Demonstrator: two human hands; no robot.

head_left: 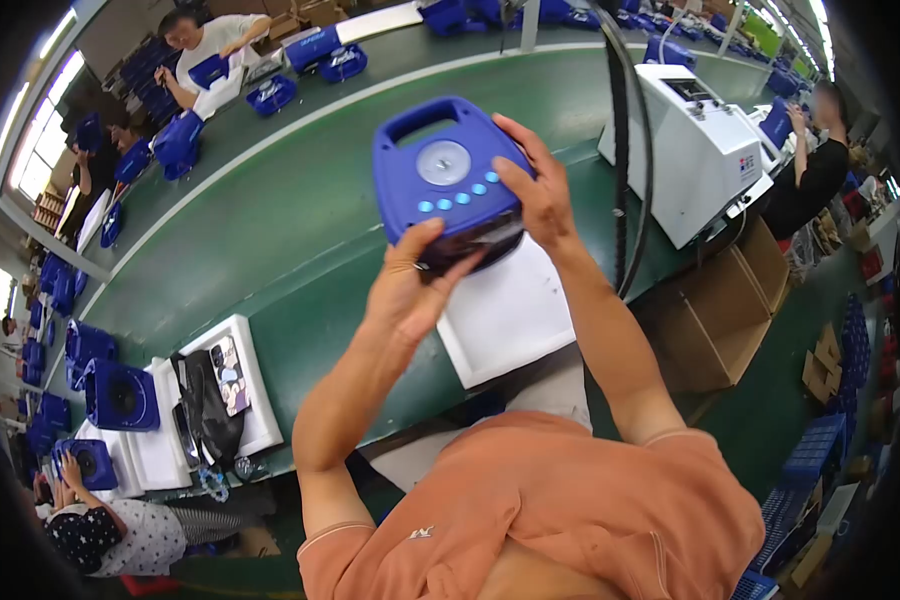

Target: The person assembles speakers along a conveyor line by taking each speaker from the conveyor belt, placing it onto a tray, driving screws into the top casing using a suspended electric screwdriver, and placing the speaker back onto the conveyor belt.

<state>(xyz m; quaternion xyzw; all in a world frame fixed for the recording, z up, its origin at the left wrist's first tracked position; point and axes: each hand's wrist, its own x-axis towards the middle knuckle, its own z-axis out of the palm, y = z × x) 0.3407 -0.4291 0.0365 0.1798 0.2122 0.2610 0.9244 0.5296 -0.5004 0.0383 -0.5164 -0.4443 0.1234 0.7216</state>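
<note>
Both my hands hold up a blue portable speaker (400,180) over the green bench. Its top faces me, with a carry-handle opening, a round pale dial and a row of several light-blue buttons. My left hand (410,275) grips the near lower-left corner, thumb on the top edge. My right hand (538,190) clasps the right side, its thumb by the end of the button row. The speaker's underside and some of my fingers are hidden. Below it lies a white foam tray (510,320) at the bench's near edge.
To the left, another white tray (260,400) holds a phone (229,376) and a black bag (210,410), beside blue speaker housings (120,395). A white machine (685,150) and an open cardboard box (720,320) stand right. A hanging black cable (622,150) is near my right arm. Co-workers (215,45) sit around.
</note>
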